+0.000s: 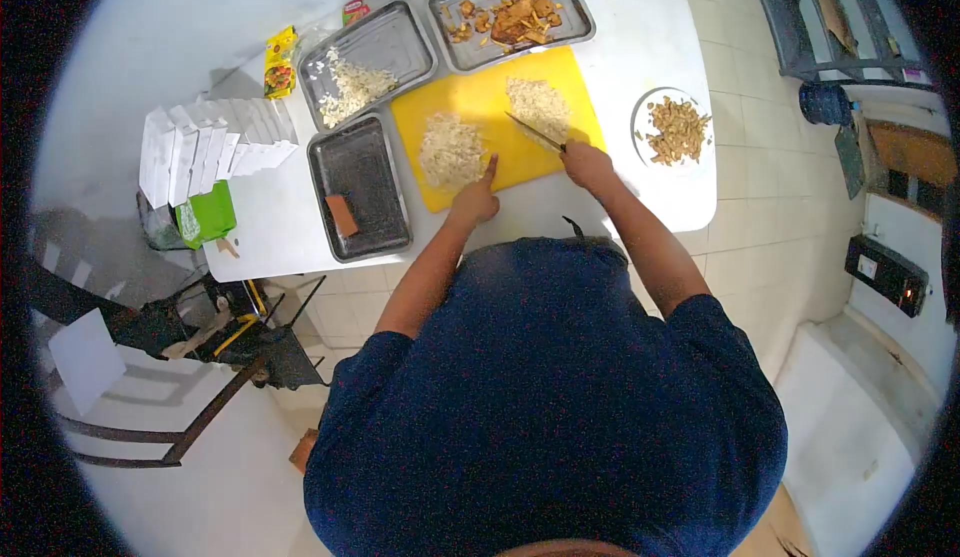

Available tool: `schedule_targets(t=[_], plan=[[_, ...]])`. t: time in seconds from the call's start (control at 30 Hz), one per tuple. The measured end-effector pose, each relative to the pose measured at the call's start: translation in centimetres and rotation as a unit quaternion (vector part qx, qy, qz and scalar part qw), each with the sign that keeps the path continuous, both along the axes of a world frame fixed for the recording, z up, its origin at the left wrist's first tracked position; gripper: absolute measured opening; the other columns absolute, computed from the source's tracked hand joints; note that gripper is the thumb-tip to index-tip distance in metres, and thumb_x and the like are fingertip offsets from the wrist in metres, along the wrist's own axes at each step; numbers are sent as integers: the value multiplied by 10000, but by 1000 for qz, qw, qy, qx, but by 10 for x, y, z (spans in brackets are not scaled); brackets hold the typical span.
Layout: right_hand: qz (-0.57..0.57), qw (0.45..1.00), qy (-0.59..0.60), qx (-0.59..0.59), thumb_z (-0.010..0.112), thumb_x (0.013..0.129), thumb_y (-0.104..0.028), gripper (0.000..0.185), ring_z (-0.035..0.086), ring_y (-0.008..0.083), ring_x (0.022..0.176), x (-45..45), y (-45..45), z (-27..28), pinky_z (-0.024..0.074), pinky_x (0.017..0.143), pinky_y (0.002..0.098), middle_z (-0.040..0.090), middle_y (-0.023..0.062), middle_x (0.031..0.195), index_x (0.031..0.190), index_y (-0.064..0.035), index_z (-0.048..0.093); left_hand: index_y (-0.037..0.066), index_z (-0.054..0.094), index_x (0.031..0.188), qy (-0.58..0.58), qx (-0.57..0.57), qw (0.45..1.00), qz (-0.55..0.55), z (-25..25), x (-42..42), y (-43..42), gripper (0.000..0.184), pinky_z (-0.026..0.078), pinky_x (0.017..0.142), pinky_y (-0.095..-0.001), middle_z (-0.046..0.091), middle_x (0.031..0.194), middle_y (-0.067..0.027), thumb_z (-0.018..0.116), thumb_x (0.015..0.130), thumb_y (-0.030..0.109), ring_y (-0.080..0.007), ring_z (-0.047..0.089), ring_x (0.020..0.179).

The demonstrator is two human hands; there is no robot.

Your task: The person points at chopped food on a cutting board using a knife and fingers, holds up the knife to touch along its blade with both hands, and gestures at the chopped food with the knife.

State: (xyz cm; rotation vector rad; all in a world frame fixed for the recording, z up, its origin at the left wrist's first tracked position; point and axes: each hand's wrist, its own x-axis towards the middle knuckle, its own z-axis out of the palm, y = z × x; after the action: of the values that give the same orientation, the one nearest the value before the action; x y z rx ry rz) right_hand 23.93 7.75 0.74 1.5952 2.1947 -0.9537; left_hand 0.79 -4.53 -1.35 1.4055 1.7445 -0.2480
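Near tray: left of the cutting board, on the bench; holds a reddish-brown block.
Far-left tray: beyond the board's left corner; holds pale pieces.
Left chopped pile: on the board's left half.
Left hand: at the board's near edge; index finger extended onto the board, beside the left pile; other fingers appear curled; no held item visible.
Knife: over the board's right half, blade at the right chopped pile; lies forward-left of the right hand, the nearer hand; long axis diagonal, tip pointing away from the body and leftward.
Right hand: closed around the knife handle, at the board's near-right edge.
Plate: right of the board; holds brown pieces.
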Motion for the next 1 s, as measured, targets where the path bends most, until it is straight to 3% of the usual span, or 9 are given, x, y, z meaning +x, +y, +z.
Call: schedule_targets(t=[0.13,0.23,0.43,0.67,0.77,0.93,1.0], plan=[[-64,998,14,9,464,969,-343,355,642,419,914,-1,-26,-32,508,801,515,657,251,961,1068,-14,556,359,-132,1508,3,-23,1000,0,7,0,3,1014,505,851,-491,648,1024,-296,536,779,131,-419,648,931],[-8,999,31,4,459,973,-345,363,635,424,935,4,-15,-39,503,818,512,650,256,993,1080,-11,554,355,-124,1511,-2,-10,1000,-2,6,0,2,1011,502,852,-496,650,1018,-294,536,778,130,-419,649,926],[-5,999,2,-42,465,975,-362,378,625,421,971,7,3,22,498,827,509,642,259,1021,1087,-10,543,356,-95,1518,-8,-5,1000,8,9,-1,-3,983,501,853,-492,654,1034,-278,536,794,147,-412,648,940],[-37,998,43,37,477,968,-351,358,641,403,938,12,-15,-38,502,816,510,653,244,995,1056,-18,573,341,-81,1523,6,29,1000,-5,-3,-1,-2,978,507,834,-490,660,1005,-269,543,795,148,-411,652,909],[32,998,5,-50,485,940,-405,427,639,397,994,12,12,-37,502,857,516,664,224,1048,1046,-17,627,331,-82,1525,4,4,1000,-5,4,1,3,989,507,830,-491,656,1004,-277,549,785,145,-415,651,904],[-6,999,-40,-32,482,941,-415,426,645,378,998,10,-1,10,519,833,508,667,213,1059,1025,-28,638,330,-72,1526,-4,28,1000,8,-1,-2,-6,996,506,829,-489,645,998,-301,550,772,138,-421,648,898],[-26,999,-26,-5,478,946,-413,419,652,380,966,12,-5,-3,523,812,501,670,213,1034,1029,-34,636,330,-73,1526,-8,28,999,15,3,0,0,994,506,830,-493,644,998,-305,546,772,135,-422,648,897]])
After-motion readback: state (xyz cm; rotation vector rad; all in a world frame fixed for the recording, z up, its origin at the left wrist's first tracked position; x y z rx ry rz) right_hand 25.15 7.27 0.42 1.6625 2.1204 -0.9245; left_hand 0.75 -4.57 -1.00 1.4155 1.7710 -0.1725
